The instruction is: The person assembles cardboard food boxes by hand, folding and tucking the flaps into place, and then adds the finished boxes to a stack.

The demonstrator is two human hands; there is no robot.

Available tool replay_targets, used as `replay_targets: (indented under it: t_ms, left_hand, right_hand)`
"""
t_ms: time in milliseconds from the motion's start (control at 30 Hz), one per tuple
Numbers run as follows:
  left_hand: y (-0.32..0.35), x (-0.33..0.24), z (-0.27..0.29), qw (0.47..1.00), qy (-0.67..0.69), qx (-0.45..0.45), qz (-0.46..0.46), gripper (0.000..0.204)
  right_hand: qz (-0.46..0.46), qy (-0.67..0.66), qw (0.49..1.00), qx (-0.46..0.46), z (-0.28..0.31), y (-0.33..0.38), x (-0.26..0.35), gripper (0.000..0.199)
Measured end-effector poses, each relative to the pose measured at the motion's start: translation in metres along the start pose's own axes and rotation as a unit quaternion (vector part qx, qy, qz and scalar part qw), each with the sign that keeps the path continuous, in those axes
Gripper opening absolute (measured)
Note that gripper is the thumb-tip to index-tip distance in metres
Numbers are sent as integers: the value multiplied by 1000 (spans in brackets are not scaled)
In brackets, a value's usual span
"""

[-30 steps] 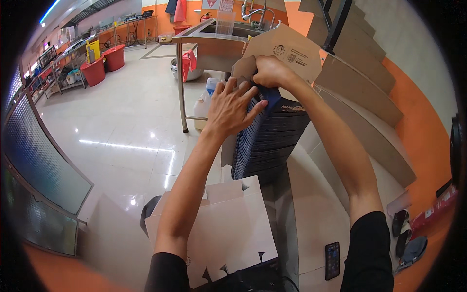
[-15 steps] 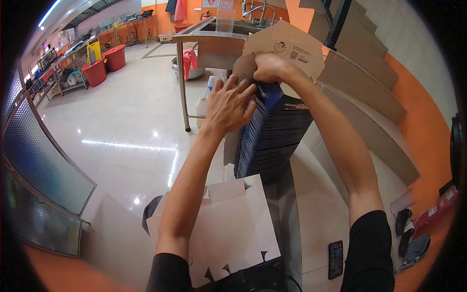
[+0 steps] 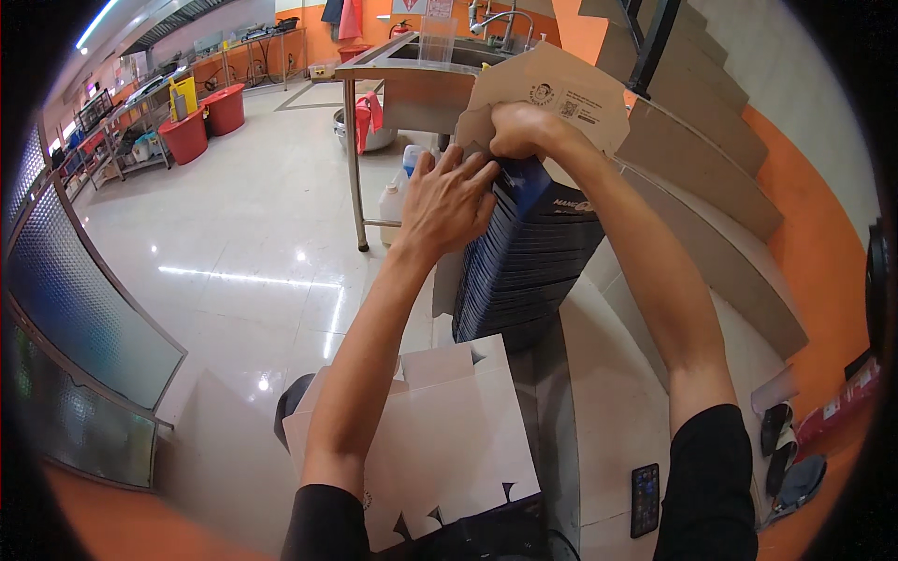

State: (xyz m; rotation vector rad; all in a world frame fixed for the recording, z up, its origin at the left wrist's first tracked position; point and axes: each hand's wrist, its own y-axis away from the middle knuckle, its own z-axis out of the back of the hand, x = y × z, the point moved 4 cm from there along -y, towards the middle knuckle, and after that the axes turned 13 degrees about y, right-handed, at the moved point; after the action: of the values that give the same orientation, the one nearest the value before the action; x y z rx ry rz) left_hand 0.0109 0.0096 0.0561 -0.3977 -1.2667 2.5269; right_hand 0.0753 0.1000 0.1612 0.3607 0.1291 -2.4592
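A brown cardboard box (image 3: 552, 79) with a small printed logo stands half folded on top of a tall stack of dark blue flat boxes (image 3: 528, 262). My right hand (image 3: 526, 129) is curled into a fist inside it, closed on a side flap at the left. Just left of that, my left hand (image 3: 447, 201) has its fingers apart, touching the edge of the box and the stack; its fingertips are partly hidden. Across my lap lies a flat, die-cut cardboard sheet (image 3: 444, 430), pale side up.
A steel sink table (image 3: 402, 65) stands beyond the stack, with plastic bottles (image 3: 391, 201) and a metal pot beneath. Stair steps (image 3: 692, 206) rise at right. A phone (image 3: 644, 500) lies near my right arm; sandals (image 3: 776, 439) are farther right. A glass-panelled door (image 3: 84, 299) is at left.
Both hands keep nearly the same place on the box. The view has shifted very slightly; the left fingers have moved a little.
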Motion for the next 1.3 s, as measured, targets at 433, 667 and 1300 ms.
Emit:
replay_targets:
  t_ms: [433, 667, 1300]
  left_hand:
    - [7, -2, -5, 992, 107, 60, 42, 73]
    - [11, -5, -4, 977, 202, -49, -45, 58]
    - [20, -24, -13, 928, 368, -57, -12, 38]
  right_hand:
    - [99, -150, 984, -14, 0, 61, -43, 55]
    - [178, -64, 956, -223, -30, 96, -31, 30]
    - [95, -66, 971, -210, -41, 109, -28, 33]
